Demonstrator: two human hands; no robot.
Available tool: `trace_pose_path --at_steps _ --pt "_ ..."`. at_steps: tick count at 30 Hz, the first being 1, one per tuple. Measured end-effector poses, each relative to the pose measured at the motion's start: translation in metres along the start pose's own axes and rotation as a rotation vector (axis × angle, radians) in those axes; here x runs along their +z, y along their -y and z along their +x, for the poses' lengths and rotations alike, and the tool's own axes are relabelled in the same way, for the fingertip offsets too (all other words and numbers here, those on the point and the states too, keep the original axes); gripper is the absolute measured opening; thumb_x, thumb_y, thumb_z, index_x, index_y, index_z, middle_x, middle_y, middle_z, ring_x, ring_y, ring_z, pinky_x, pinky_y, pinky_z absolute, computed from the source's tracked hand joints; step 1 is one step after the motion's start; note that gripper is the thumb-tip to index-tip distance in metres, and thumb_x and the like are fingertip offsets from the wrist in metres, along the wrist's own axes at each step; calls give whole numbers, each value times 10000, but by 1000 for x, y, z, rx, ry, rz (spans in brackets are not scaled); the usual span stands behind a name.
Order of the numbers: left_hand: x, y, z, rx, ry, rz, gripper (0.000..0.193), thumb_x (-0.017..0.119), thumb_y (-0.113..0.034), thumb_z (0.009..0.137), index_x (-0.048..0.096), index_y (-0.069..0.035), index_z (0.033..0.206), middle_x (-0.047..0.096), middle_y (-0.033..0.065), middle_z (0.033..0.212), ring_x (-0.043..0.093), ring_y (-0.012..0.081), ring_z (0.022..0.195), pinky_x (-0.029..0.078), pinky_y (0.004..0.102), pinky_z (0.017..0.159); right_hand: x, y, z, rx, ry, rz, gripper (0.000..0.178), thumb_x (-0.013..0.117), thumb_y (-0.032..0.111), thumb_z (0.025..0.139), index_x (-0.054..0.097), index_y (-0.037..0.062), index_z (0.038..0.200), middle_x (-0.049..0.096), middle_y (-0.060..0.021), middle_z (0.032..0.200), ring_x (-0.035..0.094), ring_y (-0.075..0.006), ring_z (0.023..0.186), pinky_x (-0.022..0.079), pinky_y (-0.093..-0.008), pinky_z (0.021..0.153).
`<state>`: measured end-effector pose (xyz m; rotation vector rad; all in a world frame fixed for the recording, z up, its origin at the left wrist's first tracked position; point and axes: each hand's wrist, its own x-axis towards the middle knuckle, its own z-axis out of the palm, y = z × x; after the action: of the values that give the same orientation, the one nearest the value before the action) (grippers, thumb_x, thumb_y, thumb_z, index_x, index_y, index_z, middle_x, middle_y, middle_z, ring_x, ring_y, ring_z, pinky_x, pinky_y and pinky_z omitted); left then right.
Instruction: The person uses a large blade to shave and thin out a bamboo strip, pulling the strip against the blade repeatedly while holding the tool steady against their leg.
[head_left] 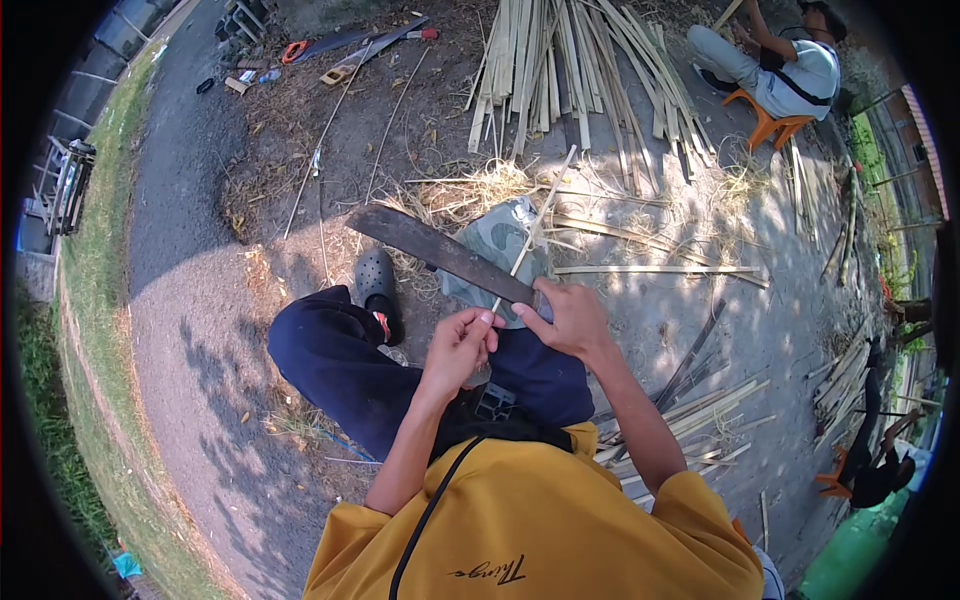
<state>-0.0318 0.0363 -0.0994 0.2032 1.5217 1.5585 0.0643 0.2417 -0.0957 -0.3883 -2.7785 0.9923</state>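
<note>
My right hand (574,318) is closed round the handle end of a machete (435,250), whose broad dark blade points away to the far left. A thin pale bamboo strip (540,218) crosses the blade close to the handle and slants up to the right. Its near end is pinched in the fingers of my left hand (462,350). Beneath the blade, a camouflage-patterned cloth (492,242) lies over my leg. Whether the strip rests on the cloth cannot be made out.
Long split bamboo strips (560,70) lie piled ahead, with more strips (700,425) at my right. Shavings (480,190) litter the ground. Handsaws (370,52) lie far left. One person (785,70) sits on an orange stool (765,118); another person (880,465) is at far right.
</note>
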Motion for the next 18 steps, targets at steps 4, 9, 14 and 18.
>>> trace_pose_path --at_steps 4,9,14,18 --pt "6 -6 17 -59 26 -71 293 516 -248 1154 677 -5 1128 608 -10 756 416 25 534 312 208 491 0 0 1 -34 -27 -17 489 725 519 939 703 33 988 650 -217 634 695 -431 640 548 -508 607" --pt "3 -3 23 -46 83 -108 280 515 -250 1154 642 -3 1192 634 14 839 474 38 579 355 213 513 -2 1 3 17 7 -21 497 722 522 942 704 27 982 652 -218 635 693 -436 639 548 -512 613" --pt "-5 6 5 4 48 -104 306 575 -256 1126 589 2 1290 697 100 1080 702 153 884 600 295 790 -3 -2 1 66 5 13 497 712 526 947 709 30 978 668 -230 667 703 -444 670 550 -516 623" --pt "-38 14 -23 -86 99 24 283 613 -215 1106 601 6 1282 715 119 1113 723 176 948 614 324 870 -5 -2 2 82 -12 17 494 699 526 953 715 34 992 687 -239 704 712 -447 700 552 -517 633"
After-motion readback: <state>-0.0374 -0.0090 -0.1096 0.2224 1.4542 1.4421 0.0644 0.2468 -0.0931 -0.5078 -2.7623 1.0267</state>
